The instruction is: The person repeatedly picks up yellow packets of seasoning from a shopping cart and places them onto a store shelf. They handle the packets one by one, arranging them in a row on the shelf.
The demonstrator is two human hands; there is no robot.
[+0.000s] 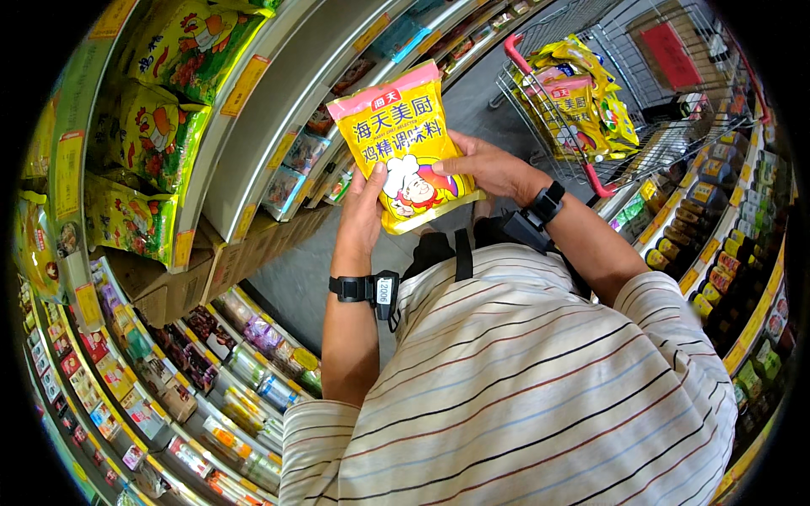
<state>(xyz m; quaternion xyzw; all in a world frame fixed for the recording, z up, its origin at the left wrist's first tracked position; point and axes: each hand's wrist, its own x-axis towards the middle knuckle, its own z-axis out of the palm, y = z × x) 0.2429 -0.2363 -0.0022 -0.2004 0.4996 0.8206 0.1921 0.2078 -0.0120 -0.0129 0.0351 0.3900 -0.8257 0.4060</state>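
Yellow pouch [411, 152], pink top edge, held up in front of chest, left of cart [675, 126]. Left hand [364, 207] clamps lower left corner, right hand [489, 169] clamps right edge. Step looks like inspecting pouch. Next move likely needs carry rightward, over cart rim, beside similar bags [582, 101].

We see a yellow seasoning pouch [407, 152] with a pink top band and cartoon chef, held upright, apparently sealed, above the aisle floor.
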